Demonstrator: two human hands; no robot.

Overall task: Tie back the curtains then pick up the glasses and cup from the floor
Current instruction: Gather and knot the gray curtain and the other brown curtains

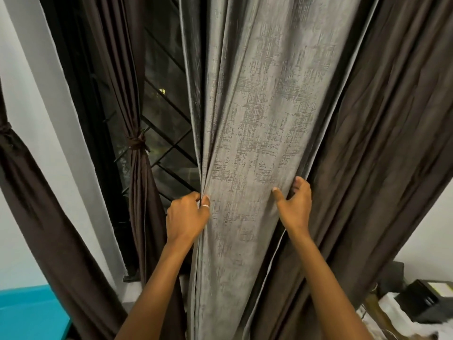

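Two bare forearms reach up from the bottom edge to the grey curtain (257, 143), one on each side of it. Left hand (187, 214) is closed around the left edge of this curtain; its fingers pinch the cloth into tight folds, and a thin silver ring (205, 206) sits on the thumb. Right hand (295, 204) holds the right edge, the thumb pressed on the front of the cloth and the other fingers curled behind it. Between the two hands the grey curtain is pulled into one thick column that hangs from above and goes down past the wrists. Its cloth looks heavy and a little shiny, with a rough crosshatch pattern in darker grey.

Just right of the right hand, touching the grey cloth, hangs a brown curtain (382, 155), smooth, matte and in many soft folds. Left of the left hand a narrow brown panel (137, 168) is gathered and bound with a knotted tie (137, 142) of the same brown cloth. Behind it is a dark window with a black diagonal grille (169, 143). Further left, past a white wall (31, 106), another brown curtain (36, 204) is also tied at the middle.

Low at the left is a flat turquoise surface (27, 312). Low at the right stands a black box (427, 300); no writing can be read on it
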